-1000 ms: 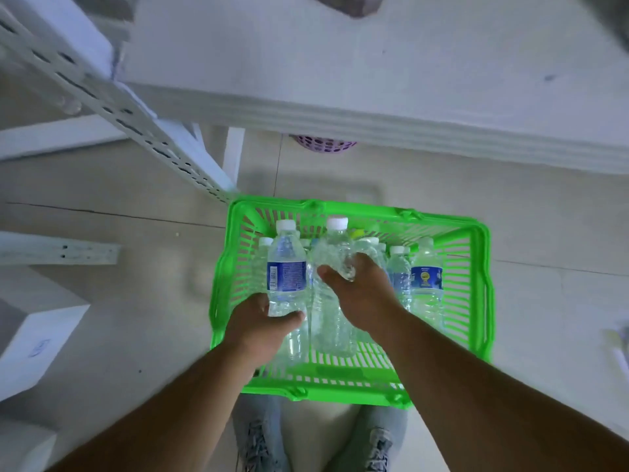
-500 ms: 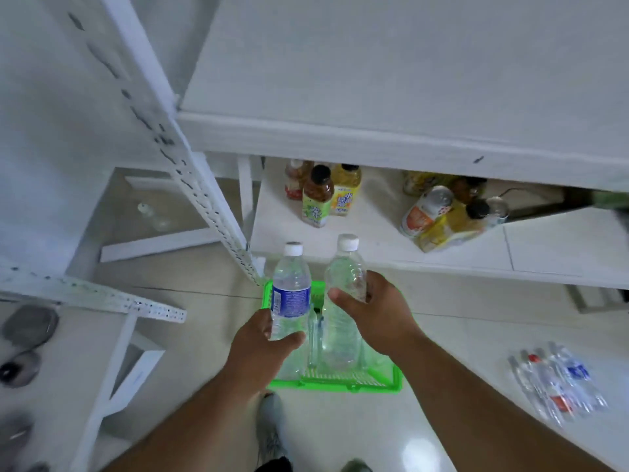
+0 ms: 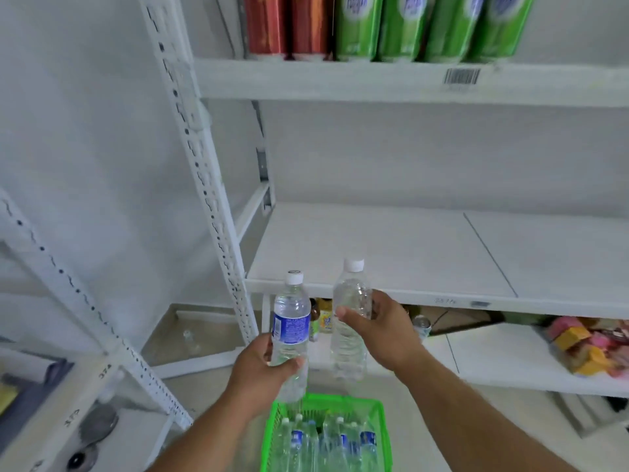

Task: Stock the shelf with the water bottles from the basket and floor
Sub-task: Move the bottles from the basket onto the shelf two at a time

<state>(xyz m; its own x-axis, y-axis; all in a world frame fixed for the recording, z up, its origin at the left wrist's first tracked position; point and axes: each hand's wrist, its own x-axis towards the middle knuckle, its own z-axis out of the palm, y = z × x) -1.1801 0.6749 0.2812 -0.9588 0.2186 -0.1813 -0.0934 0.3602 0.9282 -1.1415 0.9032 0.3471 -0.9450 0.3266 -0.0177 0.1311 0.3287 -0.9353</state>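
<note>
White perforated upright (image 3: 218, 212) left of the bare middle shelf (image 3: 408, 253), left hand (image 3: 262, 366) gripping a blue-labelled bottle (image 3: 290, 330), right hand (image 3: 384, 330) gripping a clear bottle (image 3: 350, 318), both raised higher than before, green basket (image 3: 381, 424) of bottles below, shelf edge now level with the caps.

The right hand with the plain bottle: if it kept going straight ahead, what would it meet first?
Probably the front edge of the middle shelf. The right hand holds the unlabelled water bottle upright just before and partly below that edge, though depth is hard to judge.
</note>
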